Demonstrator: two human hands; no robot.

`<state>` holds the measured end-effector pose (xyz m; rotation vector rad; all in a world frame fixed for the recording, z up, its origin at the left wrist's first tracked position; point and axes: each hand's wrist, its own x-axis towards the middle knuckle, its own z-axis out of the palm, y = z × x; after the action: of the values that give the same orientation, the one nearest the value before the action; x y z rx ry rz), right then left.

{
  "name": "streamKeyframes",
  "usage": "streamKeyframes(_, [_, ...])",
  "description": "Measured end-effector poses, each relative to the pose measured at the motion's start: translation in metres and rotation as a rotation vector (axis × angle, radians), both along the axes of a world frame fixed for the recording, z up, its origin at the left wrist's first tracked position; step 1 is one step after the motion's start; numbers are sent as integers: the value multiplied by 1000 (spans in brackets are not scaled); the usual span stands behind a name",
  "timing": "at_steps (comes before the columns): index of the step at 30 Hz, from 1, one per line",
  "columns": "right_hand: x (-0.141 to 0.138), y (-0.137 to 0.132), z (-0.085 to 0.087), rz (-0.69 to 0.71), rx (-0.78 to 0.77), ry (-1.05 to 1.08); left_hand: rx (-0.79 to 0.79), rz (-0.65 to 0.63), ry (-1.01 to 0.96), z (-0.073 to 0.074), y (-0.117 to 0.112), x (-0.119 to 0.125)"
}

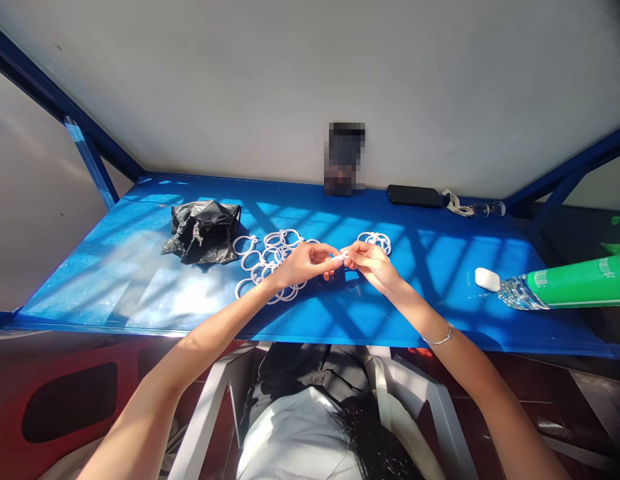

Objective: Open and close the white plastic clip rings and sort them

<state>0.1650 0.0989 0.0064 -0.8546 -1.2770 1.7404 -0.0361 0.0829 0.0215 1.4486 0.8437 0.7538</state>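
Note:
My left hand (313, 261) and my right hand (371, 264) meet over the middle of the blue table. Both pinch a small white plastic piece (345, 256) between their fingertips; most of it is hidden by the fingers, and its full shape cannot be made out. Beside and partly under my left hand lies a loose spread of several white plastic rings (251, 260), each with a small knob or eyelet on its rim. Just behind my right hand is a smaller cluster of similar white rings (375, 240).
A crumpled black plastic bag (205, 233) gapes open on the left of the blue table (155, 287). Along the wall lie a black phone (414, 195) and glasses (483, 209). A white case (487, 279) and a bottle with a green label (580, 283) are at right.

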Motion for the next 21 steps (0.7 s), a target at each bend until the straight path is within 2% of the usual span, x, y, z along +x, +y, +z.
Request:
streamKeyframes(8, [-2, 0, 1, -42, -39, -3, 20, 49, 51, 1, 0, 2])
streamKeyframes(13, [-2, 3, 2, -83, 95, -94, 260, 120, 249, -1, 0, 2])
streamKeyframes(16, [4, 8, 3, -164, 168, -191, 438, 190, 352, -2, 5, -6])
streamKeyframes(19, [17, 17, 5, -298, 255, -338, 638, 326, 611, 0, 14, -23])
streamKeyframes(21, [27, 23, 8, -388, 344, -483, 702, 404, 848, 3, 21, -39])
